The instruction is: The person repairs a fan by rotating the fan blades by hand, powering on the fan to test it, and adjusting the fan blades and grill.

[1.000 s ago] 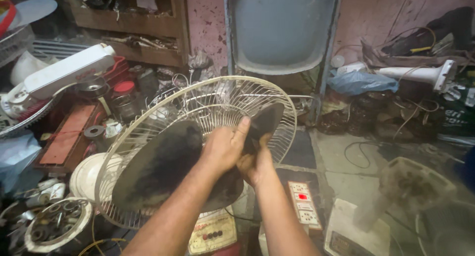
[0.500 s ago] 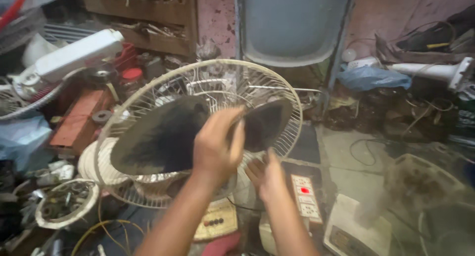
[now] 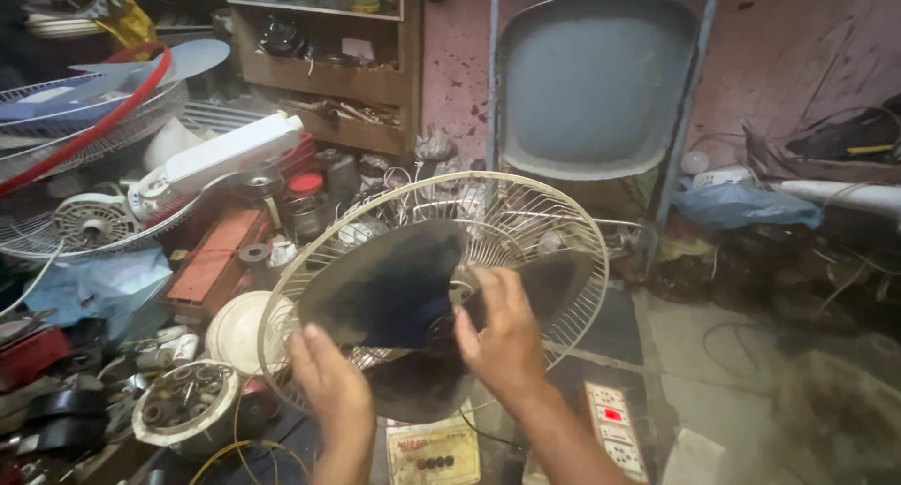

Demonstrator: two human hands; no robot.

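A table fan's rear wire guard (image 3: 554,218), cream-coloured, stands tilted in front of me with its dusty dark blade (image 3: 394,283) still mounted inside it. My right hand (image 3: 502,335) is on the blade's hub at the centre, thumb and fingers closed around it. My left hand (image 3: 333,391) hovers flat and open at the lower left of the blade, close to the guard's rim, with nothing in it. The fan's base (image 3: 432,452), cream with a row of buttons, shows below the blade.
A grey folding chair (image 3: 591,82) stands behind the fan. A wooden shelf (image 3: 319,77) is at the back left. Other fan guards (image 3: 84,128), a white housing (image 3: 221,157), motor parts (image 3: 183,405) and jars crowd the left. A socket board (image 3: 610,419) lies on the floor at the right.
Both hands were together on the hub a second ago. They have parted: my left hand has dropped to the lower left, and my right hand now holds the hub alone.
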